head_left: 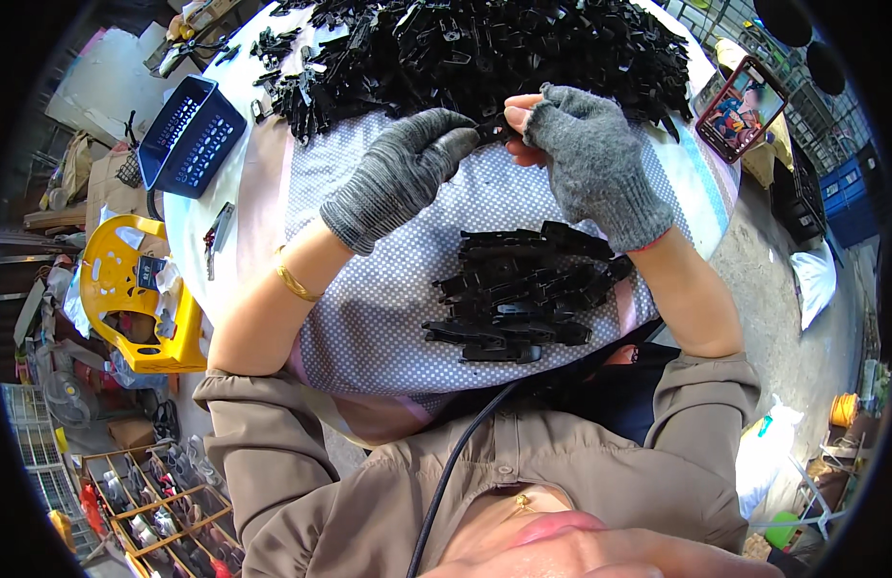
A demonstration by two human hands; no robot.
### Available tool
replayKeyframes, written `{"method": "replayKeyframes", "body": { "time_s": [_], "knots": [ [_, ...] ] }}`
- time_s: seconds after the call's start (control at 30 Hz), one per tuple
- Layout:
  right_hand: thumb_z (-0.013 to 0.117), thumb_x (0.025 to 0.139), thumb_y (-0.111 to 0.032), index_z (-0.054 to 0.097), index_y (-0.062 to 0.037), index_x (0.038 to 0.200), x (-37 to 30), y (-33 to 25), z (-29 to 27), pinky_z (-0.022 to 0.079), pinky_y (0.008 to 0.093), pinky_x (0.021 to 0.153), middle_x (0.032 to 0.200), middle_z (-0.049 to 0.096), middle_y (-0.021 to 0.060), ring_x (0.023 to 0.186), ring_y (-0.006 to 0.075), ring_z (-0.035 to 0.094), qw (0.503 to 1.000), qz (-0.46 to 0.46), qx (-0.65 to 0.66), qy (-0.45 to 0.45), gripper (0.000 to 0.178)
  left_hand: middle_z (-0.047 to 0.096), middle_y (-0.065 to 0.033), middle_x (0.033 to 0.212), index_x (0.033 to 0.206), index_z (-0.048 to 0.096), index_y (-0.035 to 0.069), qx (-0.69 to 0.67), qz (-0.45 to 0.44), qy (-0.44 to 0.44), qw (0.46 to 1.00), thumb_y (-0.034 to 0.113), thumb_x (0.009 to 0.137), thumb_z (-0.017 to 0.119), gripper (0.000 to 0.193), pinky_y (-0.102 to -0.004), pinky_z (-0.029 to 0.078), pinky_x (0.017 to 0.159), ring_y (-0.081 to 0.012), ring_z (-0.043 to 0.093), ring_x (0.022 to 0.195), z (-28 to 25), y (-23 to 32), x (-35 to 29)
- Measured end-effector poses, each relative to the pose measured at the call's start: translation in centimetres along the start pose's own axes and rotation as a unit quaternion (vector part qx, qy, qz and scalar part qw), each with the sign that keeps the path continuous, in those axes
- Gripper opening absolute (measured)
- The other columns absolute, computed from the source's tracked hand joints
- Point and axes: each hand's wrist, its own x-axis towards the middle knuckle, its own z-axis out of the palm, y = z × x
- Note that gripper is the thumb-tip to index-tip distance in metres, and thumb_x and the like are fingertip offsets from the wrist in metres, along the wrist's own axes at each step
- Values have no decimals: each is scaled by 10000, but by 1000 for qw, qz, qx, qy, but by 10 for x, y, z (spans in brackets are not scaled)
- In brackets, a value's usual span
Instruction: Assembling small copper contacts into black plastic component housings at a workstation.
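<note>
My left hand [396,175], in a grey knit glove, pinches one end of a small black plastic part [490,131]. At its other end, bare fingertips of my right hand [596,162] close on the same part; that glove is grey and fingerless at the tips I can see. The part's exact kind is too small to tell. Just beyond both hands spreads a big heap of similar black plastic parts [494,60]. Nearer to me, roughly lined-up rows of black parts [523,301] lie on the dotted cloth [369,308].
A blue basket [193,143] stands at the table's left edge, near a small cutter-like tool [218,237]. Left of the table is a yellow plastic chair [181,332]. A phone [742,110] leans at the right edge. A wooden compartment tray [181,496] sits lower left.
</note>
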Motion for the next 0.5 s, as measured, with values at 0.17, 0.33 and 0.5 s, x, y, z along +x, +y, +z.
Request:
{"method": "replayKeyframes", "body": {
  "time_s": [0.17, 0.33, 0.5],
  "knots": [
    [601, 830, -142, 630, -7, 913, -1, -2, 6, 531, 229, 630, 804, 623, 71, 683, 123, 625, 999, 8, -42, 11, 161, 567, -32, 706, 1009, 598, 34, 74, 74, 22, 994, 240, 875, 536, 254, -249, 444, 607, -105, 496, 637, -1, -11, 2],
    [592, 841, -223, 631, 5, 879, 4, 0, -7, 536, 227, 638, 850, 624, 96, 680, 114, 628, 981, -92, -147, -85, 235, 589, -54, 721, 989, 601, 25, 23, 73, -37, 996, 247, 879, 527, 258, -253, 448, 590, -105, 527, 642, -6, -11, 0],
    [474, 892, -349, 606, -10, 924, 1, -18, 7, 517, 251, 731, 862, 613, 104, 748, 167, 622, 997, 55, 29, -40, 366, 604, -40, 730, 977, 592, 10, -25, 69, -89, 993, 181, 866, 544, 210, -249, 474, 627, -119, 555, 688, 3, -5, -1]
  ]
}}
